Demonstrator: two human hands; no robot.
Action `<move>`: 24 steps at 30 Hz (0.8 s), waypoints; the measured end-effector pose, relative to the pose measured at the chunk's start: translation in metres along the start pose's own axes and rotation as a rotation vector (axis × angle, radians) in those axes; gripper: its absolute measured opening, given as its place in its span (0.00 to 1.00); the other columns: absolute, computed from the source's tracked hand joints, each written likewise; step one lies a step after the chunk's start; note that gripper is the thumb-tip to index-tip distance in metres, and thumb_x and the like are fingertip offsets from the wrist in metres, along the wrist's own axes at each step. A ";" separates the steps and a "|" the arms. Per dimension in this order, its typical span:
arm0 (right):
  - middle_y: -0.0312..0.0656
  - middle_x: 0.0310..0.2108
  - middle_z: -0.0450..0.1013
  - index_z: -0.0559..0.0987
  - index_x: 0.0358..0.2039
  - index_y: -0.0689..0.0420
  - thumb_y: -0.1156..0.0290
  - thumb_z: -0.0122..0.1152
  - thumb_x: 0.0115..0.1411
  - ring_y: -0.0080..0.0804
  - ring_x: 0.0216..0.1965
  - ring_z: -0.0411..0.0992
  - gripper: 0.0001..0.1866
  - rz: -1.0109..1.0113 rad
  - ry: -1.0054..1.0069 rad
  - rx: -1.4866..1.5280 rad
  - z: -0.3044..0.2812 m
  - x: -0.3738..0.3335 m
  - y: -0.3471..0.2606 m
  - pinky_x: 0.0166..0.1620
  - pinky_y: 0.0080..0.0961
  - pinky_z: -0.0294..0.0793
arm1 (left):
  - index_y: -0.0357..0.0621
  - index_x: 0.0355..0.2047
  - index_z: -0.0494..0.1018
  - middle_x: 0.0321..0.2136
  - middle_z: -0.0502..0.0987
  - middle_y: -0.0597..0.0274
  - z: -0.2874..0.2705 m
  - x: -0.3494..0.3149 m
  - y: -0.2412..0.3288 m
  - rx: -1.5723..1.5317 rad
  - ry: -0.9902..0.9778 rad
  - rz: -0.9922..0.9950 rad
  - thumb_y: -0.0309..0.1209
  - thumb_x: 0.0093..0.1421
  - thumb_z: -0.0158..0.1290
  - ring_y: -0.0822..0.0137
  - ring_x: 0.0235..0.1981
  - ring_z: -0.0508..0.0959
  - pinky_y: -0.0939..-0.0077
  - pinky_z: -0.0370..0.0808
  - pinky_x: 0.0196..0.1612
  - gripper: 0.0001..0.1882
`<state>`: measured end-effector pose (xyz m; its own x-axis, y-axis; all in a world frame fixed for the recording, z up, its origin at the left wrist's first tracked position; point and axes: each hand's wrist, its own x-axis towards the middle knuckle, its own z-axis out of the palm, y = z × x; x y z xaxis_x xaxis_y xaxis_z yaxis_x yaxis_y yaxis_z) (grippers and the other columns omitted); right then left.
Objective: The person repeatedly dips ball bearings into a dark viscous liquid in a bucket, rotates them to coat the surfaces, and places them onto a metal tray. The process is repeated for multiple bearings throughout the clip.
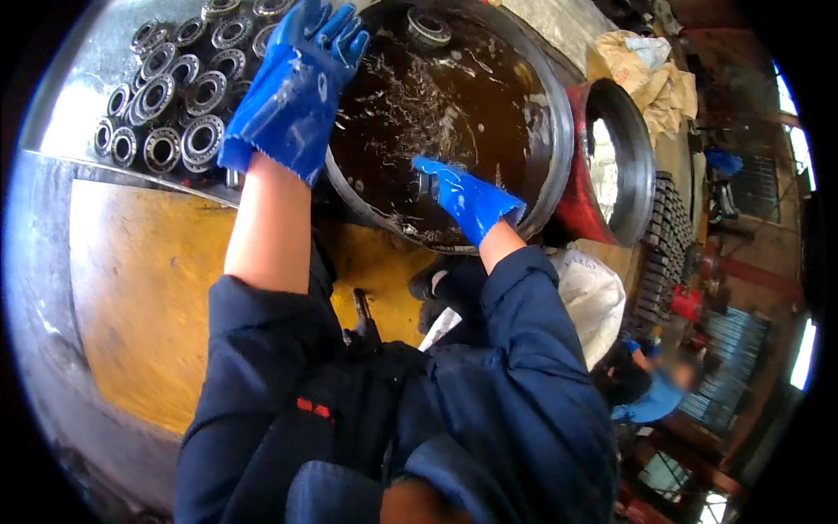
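My left hand (297, 83), in a blue rubber glove, is raised over the left rim of a round tub (559, 131) of dark brown liquid. Its fingers are spread, with nothing seen in them. Beside it, many roller bearings (206, 93) stand in rows and stacks on a metal table. My right hand (471, 199), also gloved in blue, reaches into the tub's near side. Its fingers are closed on a small dark metal piece that looks like a bearing (427, 185), mostly hidden by the glove and liquid. Another bearing (429, 28) sits at the tub's far side.
A red drum-like ring (580, 166) stands right of the tub, with brown crumpled sacking (650, 79) behind it. A white sack (589, 301) lies near my right arm. Yellow plate (140, 288) covers the floor. A co-worker in blue (655, 397) is at the far right.
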<state>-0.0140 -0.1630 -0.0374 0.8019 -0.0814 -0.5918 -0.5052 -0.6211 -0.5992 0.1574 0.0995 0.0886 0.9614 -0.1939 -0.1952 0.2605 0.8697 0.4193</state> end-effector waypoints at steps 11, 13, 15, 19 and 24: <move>0.45 0.40 0.82 0.83 0.48 0.61 0.52 0.68 0.57 0.35 0.43 0.77 0.27 0.115 0.027 -0.311 -0.003 -0.037 -0.008 0.51 0.35 0.72 | 0.42 0.69 0.59 0.66 0.67 0.42 0.003 -0.015 0.002 -0.116 -0.021 -0.066 0.44 0.72 0.50 0.45 0.67 0.68 0.46 0.68 0.66 0.31; 0.47 0.40 0.82 0.83 0.47 0.61 0.53 0.68 0.55 0.36 0.42 0.78 0.27 0.042 0.044 -0.169 0.001 -0.037 0.015 0.50 0.36 0.73 | 0.43 0.69 0.59 0.66 0.67 0.42 0.006 -0.013 0.001 -0.140 -0.035 -0.084 0.44 0.72 0.50 0.45 0.66 0.68 0.46 0.68 0.66 0.31; 0.48 0.40 0.82 0.83 0.47 0.61 0.54 0.67 0.55 0.36 0.43 0.78 0.26 0.056 0.064 -0.085 0.008 -0.036 0.021 0.50 0.36 0.73 | 0.43 0.69 0.59 0.66 0.67 0.42 0.004 -0.014 0.002 -0.145 -0.033 -0.091 0.44 0.72 0.50 0.45 0.66 0.69 0.46 0.68 0.66 0.31; 0.46 0.41 0.82 0.84 0.48 0.61 0.55 0.69 0.54 0.35 0.43 0.78 0.26 0.204 -0.026 -0.236 0.008 -0.029 -0.013 0.52 0.36 0.73 | 0.43 0.69 0.59 0.66 0.67 0.43 -0.006 -0.015 0.014 -0.154 -0.015 -0.082 0.44 0.72 0.50 0.45 0.66 0.69 0.45 0.68 0.66 0.31; 0.50 0.50 0.81 0.82 0.53 0.61 0.51 0.71 0.52 0.42 0.52 0.77 0.33 0.155 -0.046 0.037 -0.001 -0.033 -0.002 0.55 0.37 0.73 | 0.44 0.69 0.59 0.66 0.68 0.43 0.002 -0.013 0.009 -0.181 -0.037 -0.117 0.44 0.72 0.50 0.44 0.66 0.69 0.45 0.69 0.66 0.31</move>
<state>-0.0391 -0.1601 -0.0159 0.6984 -0.1378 -0.7023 -0.6338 -0.5749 -0.5175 0.1474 0.1094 0.0967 0.9291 -0.3116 -0.1990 0.3533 0.9069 0.2295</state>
